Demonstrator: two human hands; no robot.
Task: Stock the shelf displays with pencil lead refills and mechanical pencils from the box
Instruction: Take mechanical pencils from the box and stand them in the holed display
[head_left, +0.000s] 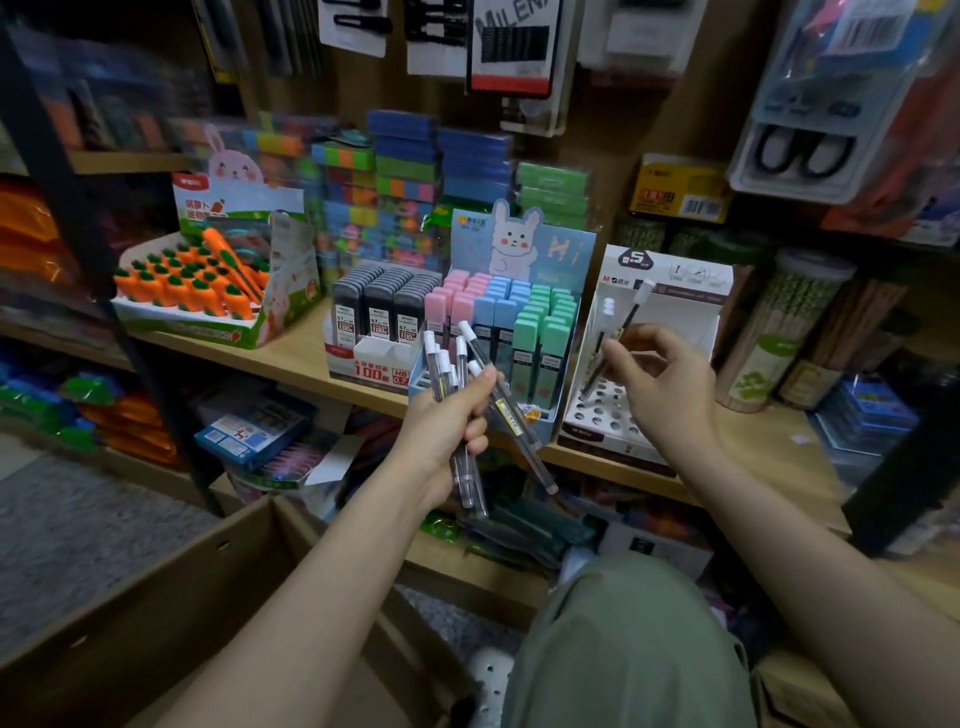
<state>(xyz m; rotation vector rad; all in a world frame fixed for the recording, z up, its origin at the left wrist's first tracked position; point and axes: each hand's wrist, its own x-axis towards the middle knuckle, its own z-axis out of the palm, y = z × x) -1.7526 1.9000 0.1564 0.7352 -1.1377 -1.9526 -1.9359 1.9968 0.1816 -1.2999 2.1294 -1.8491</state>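
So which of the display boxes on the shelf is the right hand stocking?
The white box with the holed base, rightmost of the row. The right hand pinches a mechanical pencil over its holes; the others stand untouched.

Your shelf (291, 358) carries carrot display (208, 291), lead refill boxes (379, 317), bunny display (509, 322), white pencil stand (654, 291), pencil tubs (769, 353).
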